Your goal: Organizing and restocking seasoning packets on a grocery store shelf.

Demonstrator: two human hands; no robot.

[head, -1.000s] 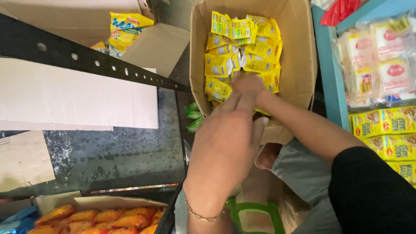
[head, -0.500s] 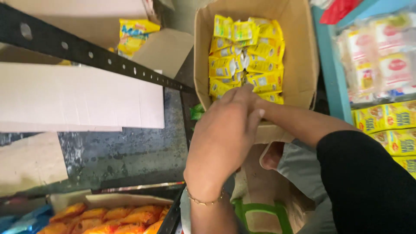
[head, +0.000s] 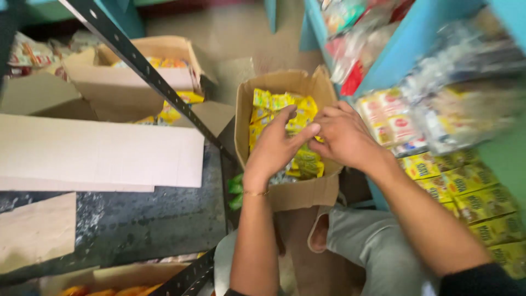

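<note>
Open cardboard box [head: 307, 192] on floor, beside blue shelf [head: 383, 66]. Yellow packets [head: 274, 104] fill box to far wall. Left hand [head: 276, 145] and right hand [head: 342, 134] meet over box's near half, fingers curled, pinching yellow packets between them. Second box [head: 126, 87] stands well left, beyond black metal strut [head: 148, 71].

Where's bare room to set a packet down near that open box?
Free: the dark floor between the white cardboard sheet and the left arm. Crowded: the box, full of yellow packets with both hands, left and right, inside; the shelves are packed.
</note>
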